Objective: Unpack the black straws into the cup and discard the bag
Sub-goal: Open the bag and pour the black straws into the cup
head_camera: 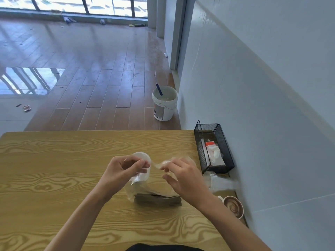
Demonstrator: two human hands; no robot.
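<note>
A clear plastic bag hangs above the wooden table, with a bundle of dark straws lying across its bottom. My left hand pinches the bag's top edge on the left. My right hand pinches the top edge on the right, so the mouth stretches between them. A translucent plastic cup stands just behind my left hand, partly hidden by my fingers and the bag.
A black mesh basket with tissues sits at the table's right edge by the wall. A stack of clear cups lies beside it, and a coffee cup stands nearer. A white bucket is on the floor beyond.
</note>
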